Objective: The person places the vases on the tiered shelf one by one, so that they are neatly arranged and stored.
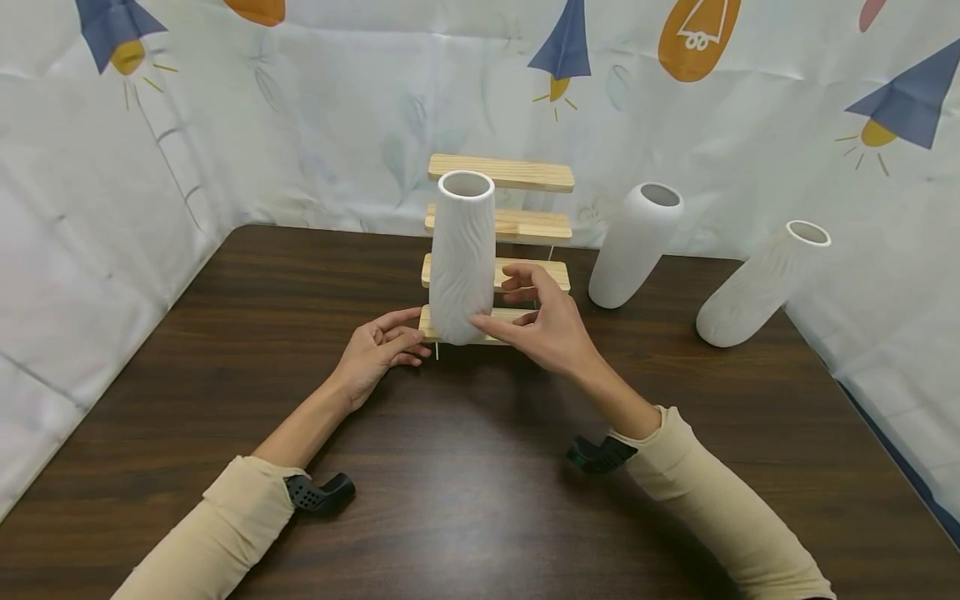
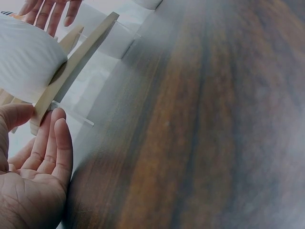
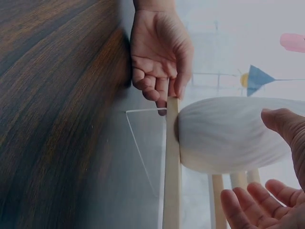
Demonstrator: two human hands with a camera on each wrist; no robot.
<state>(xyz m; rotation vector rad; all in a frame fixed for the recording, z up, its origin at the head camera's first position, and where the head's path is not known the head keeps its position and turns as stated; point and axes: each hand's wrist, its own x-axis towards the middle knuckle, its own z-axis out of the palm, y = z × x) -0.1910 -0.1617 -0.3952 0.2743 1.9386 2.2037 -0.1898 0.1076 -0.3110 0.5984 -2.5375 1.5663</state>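
A white textured vase point(image 1: 463, 258) stands upright on the lowest step of a tiered wooden shelf stand point(image 1: 498, 172), near that step's left end. My left hand point(image 1: 379, 354) pinches the left end of this step, thumb on top and fingers underneath, as the right wrist view shows. Beside the vase, on its right, my right hand point(image 1: 543, 321) has its thumb and fingers spread apart. In the right wrist view the right thumb point(image 3: 283, 125) overlaps the vase; whether it touches I cannot tell. Clear supports point(image 3: 140, 150) show under the step.
Two more white vases stand on the dark wooden table point(image 1: 337, 500) to the right: a smooth one point(image 1: 637, 246) and a textured one point(image 1: 761, 287) farther right. A patterned white curtain point(image 1: 315, 125) hangs behind the table and along its sides.
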